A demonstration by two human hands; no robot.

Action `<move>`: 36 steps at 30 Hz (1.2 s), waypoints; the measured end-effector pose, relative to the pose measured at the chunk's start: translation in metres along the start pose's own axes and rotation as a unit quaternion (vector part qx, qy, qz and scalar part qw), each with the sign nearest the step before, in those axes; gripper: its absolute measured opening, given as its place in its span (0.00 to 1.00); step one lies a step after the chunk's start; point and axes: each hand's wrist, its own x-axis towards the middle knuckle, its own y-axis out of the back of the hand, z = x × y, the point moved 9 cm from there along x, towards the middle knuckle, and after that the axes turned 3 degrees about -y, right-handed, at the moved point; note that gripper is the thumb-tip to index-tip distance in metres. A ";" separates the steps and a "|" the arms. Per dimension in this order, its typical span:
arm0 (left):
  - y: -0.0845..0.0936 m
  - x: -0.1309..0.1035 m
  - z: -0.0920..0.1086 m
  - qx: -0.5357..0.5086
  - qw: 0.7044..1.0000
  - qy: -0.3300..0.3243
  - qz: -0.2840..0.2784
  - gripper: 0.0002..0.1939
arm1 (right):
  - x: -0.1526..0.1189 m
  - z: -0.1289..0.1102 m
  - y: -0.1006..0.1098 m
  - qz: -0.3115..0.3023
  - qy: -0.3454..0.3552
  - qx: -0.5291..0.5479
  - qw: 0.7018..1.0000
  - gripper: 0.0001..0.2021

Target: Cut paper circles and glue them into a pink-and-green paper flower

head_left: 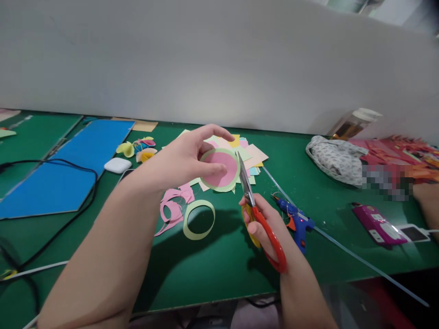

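My left hand (192, 157) pinches a round paper disc (231, 167), pink in the middle with a pale green rim, thumb on its front. In my right hand (262, 219) are scissors (270, 237) with red and yellow handles. Their blades point up and stand beside the disc's right edge; they look nearly closed. Behind the disc lies a pile of coloured paper sheets (255, 155). Below it on the green table rest a pale green paper ring (188, 228) and pink paper offcuts (175, 212).
A blue glue gun (300, 224) with a long glue stick lies at the right, near a magenta device (379, 226). Further right are a patterned cloth item (338, 160), a jar (356, 123) and another person's arm. A blue board (68, 169), white case (117, 165) and black cable lie left.
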 end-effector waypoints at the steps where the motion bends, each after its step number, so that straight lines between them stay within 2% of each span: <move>1: 0.000 0.000 0.000 0.002 1.000 -0.001 -0.001 0.23 | 0.000 0.000 0.000 0.000 -0.001 0.001 1.000 0.34; 12: 0.000 -0.001 -0.002 0.008 1.000 0.012 -0.009 0.22 | -0.001 0.000 0.003 -0.011 -0.004 -0.020 1.000 0.33; 18: -0.002 -0.001 -0.005 0.019 0.999 0.008 -0.035 0.24 | 0.000 0.003 0.004 -0.028 0.002 -0.041 0.999 0.32; 28: -0.003 0.001 -0.010 0.010 0.999 0.025 -0.037 0.24 | -0.002 0.010 0.012 -0.038 0.007 -0.114 0.993 0.30; 36: -0.007 0.001 -0.010 0.000 0.998 0.026 -0.049 0.23 | -0.004 0.005 0.017 -0.036 -0.004 -0.150 0.988 0.31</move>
